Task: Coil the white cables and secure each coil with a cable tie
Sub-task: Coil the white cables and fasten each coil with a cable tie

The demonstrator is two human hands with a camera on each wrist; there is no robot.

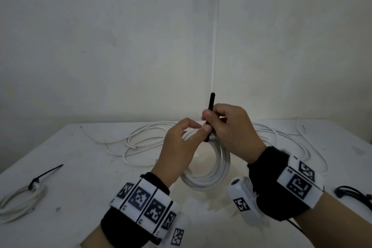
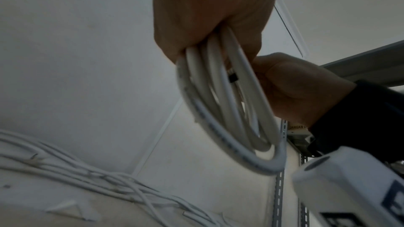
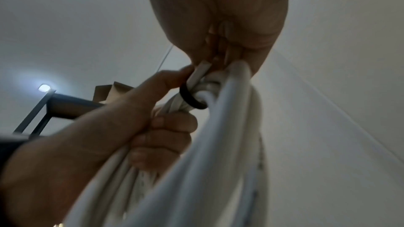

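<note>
A white cable coil (image 1: 209,171) hangs above the table, held at its top by both hands. My left hand (image 1: 181,143) grips the coil's strands (image 2: 220,92), its lower fingers curled round them (image 3: 161,137). My right hand (image 1: 227,125) pinches a black cable tie (image 1: 210,115) whose free end sticks straight up. In the right wrist view the cable tie (image 3: 192,99) loops round the bunched strands. My left thumb and forefinger touch the tie just below the right hand's pinch.
Loose white cables (image 1: 141,139) sprawl across the white table (image 1: 84,167) behind the hands. A finished coil (image 1: 22,199) with a black tie lies at the left edge. More black ties (image 1: 354,194) lie at the right edge. A wall stands close behind.
</note>
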